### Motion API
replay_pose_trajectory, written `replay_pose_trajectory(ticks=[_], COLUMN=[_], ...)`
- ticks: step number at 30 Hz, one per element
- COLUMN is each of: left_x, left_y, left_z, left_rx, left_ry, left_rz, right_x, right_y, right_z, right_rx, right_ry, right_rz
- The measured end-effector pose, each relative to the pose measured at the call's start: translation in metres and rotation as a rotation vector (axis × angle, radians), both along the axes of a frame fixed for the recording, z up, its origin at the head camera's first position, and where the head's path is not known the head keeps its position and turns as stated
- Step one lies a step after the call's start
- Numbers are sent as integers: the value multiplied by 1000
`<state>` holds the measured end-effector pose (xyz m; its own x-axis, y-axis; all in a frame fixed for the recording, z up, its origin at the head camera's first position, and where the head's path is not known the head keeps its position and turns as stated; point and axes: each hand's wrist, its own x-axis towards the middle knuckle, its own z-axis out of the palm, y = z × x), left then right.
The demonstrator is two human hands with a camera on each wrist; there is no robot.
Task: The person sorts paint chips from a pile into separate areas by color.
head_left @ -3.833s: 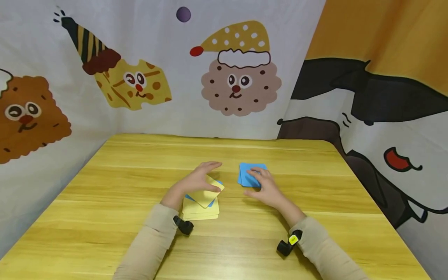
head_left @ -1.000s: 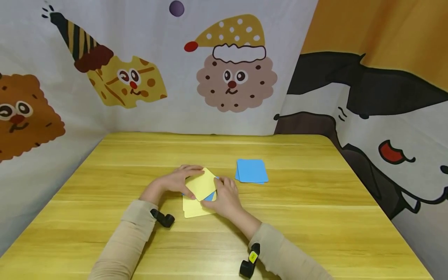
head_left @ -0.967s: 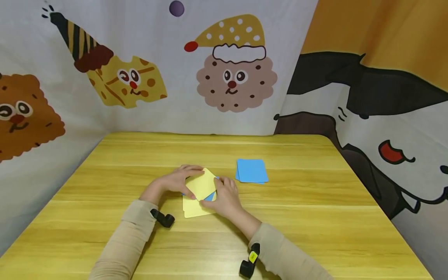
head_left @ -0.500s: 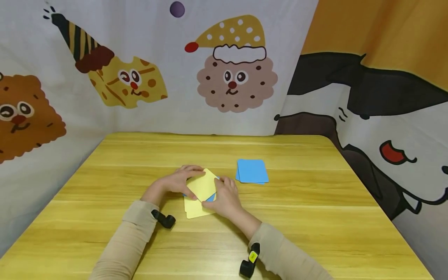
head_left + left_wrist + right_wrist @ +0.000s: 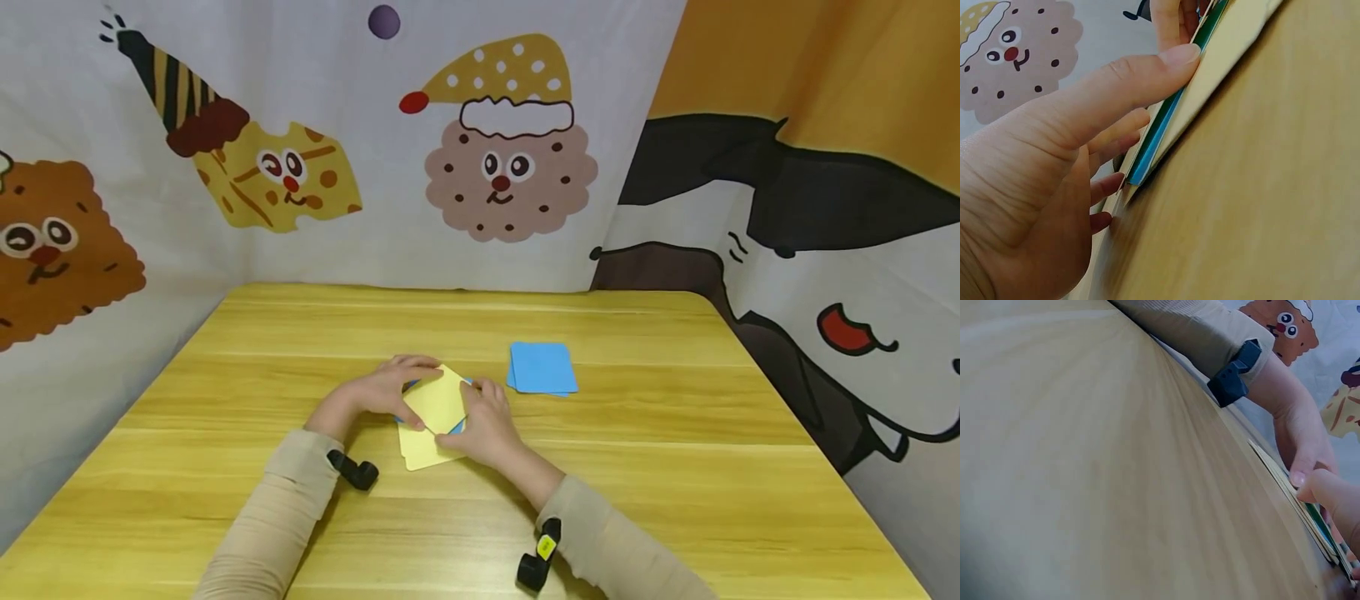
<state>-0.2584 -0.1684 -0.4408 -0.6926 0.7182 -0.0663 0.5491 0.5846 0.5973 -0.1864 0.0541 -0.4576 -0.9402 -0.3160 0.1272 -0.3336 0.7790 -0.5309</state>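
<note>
A square yellow card point(image 5: 437, 402) lies turned as a diamond on top of a small pile in the middle of the table. My left hand point(image 5: 378, 389) grips its left side between thumb and fingers. Opposite, my right hand point(image 5: 487, 425) holds the right side, thumb at the near edge. Beneath it, blue corners point(image 5: 457, 427) stick out over lower yellow cards point(image 5: 422, 450). In the left wrist view a blue and green edge point(image 5: 1147, 153) shows between pale card layers, by my thumb. The far fingertips of my right hand are partly hidden.
Two or more blue square cards point(image 5: 543, 367) lie stacked, slightly offset, behind and right of my hands. The wooden table point(image 5: 637, 358) meets a cloth wall printed with cartoon figures point(image 5: 510, 183). A black camera sits on each wrist.
Earlier my right hand was over the blue cards and my left hovered at the yellow one; both now hold the top yellow card. In the last second only slight movement shows.
</note>
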Motion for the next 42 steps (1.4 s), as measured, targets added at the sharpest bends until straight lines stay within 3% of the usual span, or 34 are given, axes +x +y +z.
replay_pose_trajectory(ticks=[6,23,42], left_x=[4,9,27], left_y=[4,11,51], left_z=[2,4,12], left_rx=[-13,-73,-36], left_ry=[22,41,183], left_rz=[-42,-47,-81], right_x=[-2,-10,-6], right_y=[8,45,98], right_z=[-1,-1,4], right_rx=[-40,-93,-108], right_ry=[-46,-86,-65], right_rz=[58,220,381])
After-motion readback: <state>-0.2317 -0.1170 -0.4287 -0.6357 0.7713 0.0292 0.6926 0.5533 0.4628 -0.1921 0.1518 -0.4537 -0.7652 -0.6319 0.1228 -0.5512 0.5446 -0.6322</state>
